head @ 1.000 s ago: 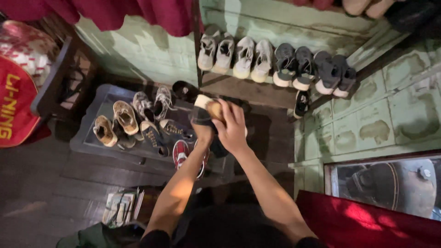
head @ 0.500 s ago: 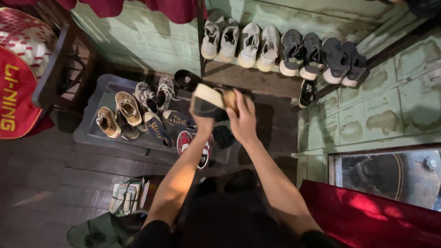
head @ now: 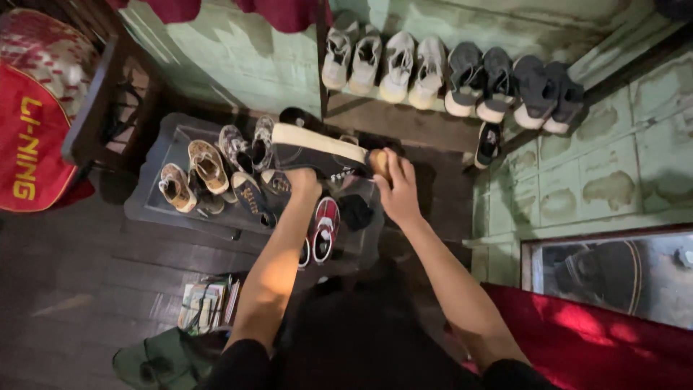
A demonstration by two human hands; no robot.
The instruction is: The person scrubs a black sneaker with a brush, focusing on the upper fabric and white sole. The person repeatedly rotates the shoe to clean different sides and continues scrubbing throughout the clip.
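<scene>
Fingers of the left hand (head: pixel 303 180) close around a dark shoe with a pale sole (head: pixel 317 150), its long axis running sideways. Right-hand fingers (head: pixel 395 189) clasp a tan brush (head: pixel 377 162) touching the shoe's right end, above the low tabletop (head: pixel 155 180).

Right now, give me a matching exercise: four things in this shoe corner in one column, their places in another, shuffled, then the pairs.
Things
1. dark shoe with pale sole
2. brush
3. row of pale and grey shoes
4. brown shoes

Places
A. on the ledge along the green wall
B. in the right hand
C. on the low dark tray, at its left end
D. held up by the left hand

Pairs: 1-D, 2-B, 3-A, 4-C
</scene>
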